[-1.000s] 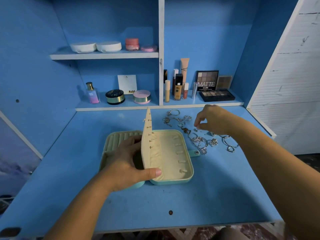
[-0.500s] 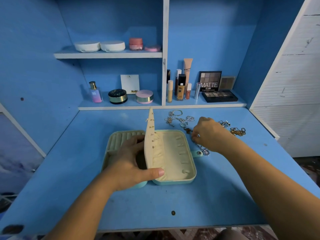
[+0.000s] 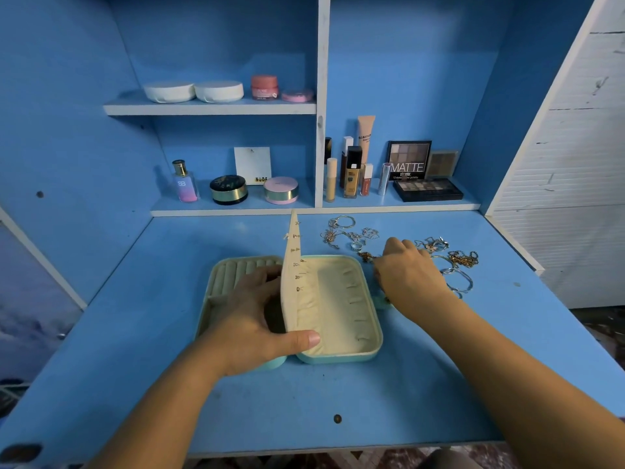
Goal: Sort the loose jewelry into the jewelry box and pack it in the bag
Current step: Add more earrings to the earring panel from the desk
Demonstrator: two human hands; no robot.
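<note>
A dressing corner in a home is shown by a blue desk [image 3: 236, 401] with shelves [image 3: 209, 108] at 12 o'clock, where face cream pots [image 3: 264, 87], a perfume bottle [image 3: 183, 181], make-up tubes [image 3: 351, 176] and an eye colour box [image 3: 427, 189] are kept.

blue desk [image 3: 236, 394], open jewelry box [image 3: 338, 355], loose jewelry [image 3: 460, 262]

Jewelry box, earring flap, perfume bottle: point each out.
jewelry box [image 3: 338, 357] head view, mint front rim of right half.
earring flap [image 3: 290, 286] head view, cream panel held upright.
perfume bottle [image 3: 184, 184] head view, pink-purple body on lower shelf.
</note>
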